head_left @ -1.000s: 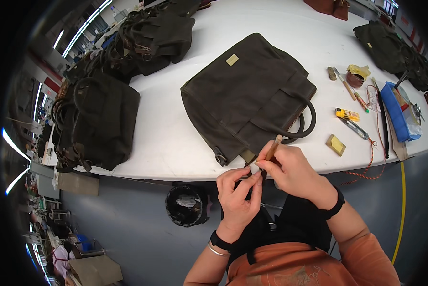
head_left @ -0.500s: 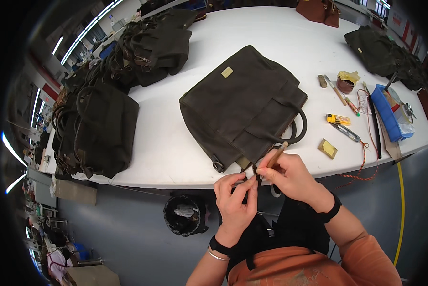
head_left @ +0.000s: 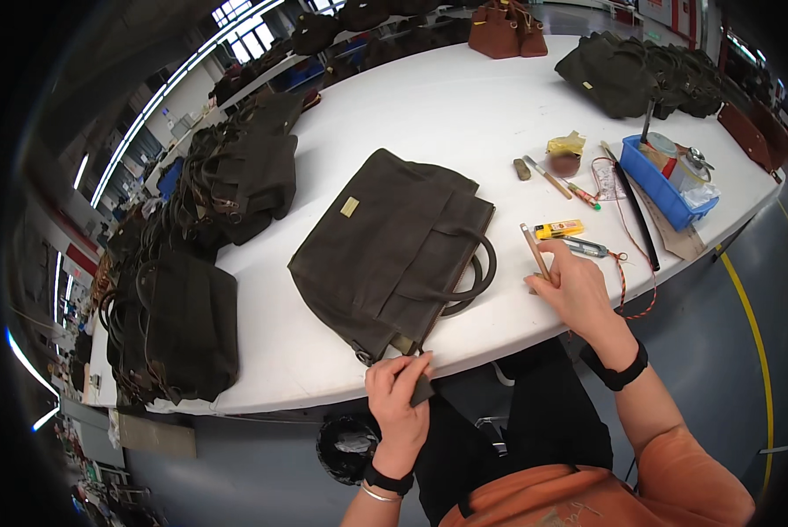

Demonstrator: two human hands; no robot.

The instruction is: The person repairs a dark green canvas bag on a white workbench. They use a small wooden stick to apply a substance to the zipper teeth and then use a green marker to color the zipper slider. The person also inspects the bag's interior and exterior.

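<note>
A dark olive handbag point(head_left: 368, 255) lies on its side on the white table, its two handles toward the right. At its near corner my left hand point(head_left: 398, 400) is closed on a dark strap end point(head_left: 421, 389) that hangs at the table's edge. Farther right, just above the tabletop, my right hand point(head_left: 578, 290) grips a slim wooden-handled tool point(head_left: 533, 250), tilted, its working end not visible. Just beyond that hand lie a yellow lighter point(head_left: 558, 229) and small grey thread snips point(head_left: 585, 247).
Several dark bags point(head_left: 187, 325) crowd the left side, more point(head_left: 622, 75) stand far right, and brown bags point(head_left: 504, 33) at the back. A blue bin point(head_left: 671, 189) holds tools. Pens, a yellow-wrapped pot point(head_left: 564, 158) and orange cord lie near it. Below the edge stands a black waste bin point(head_left: 346, 448).
My right hand has moved away from the left hand, rightward over the table, still with the wooden-handled tool. My left hand stays at the strap end. The view has shifted; the yellow block is out of sight.
</note>
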